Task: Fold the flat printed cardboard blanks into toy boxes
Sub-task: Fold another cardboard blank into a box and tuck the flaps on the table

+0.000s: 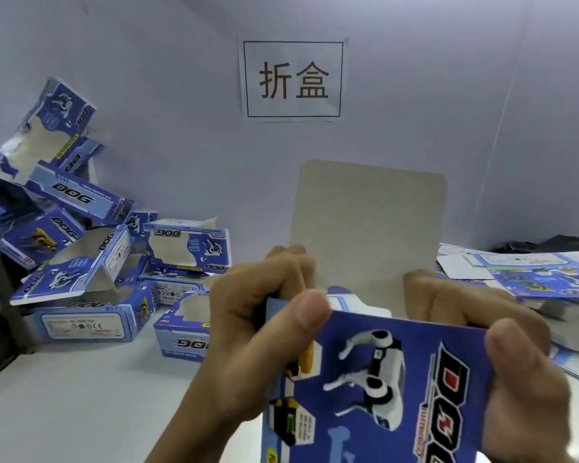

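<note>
Blank held between both hands, grey flap upright.
Left hand (261,325) and right hand (502,355) pinch the blank (381,379); the flap (368,228) rises beyond each grip.

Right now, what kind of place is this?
Probably a box-folding work station: a pile of folded toy boxes, a stack of flat blanks, and a wall sign above the table.
</note>
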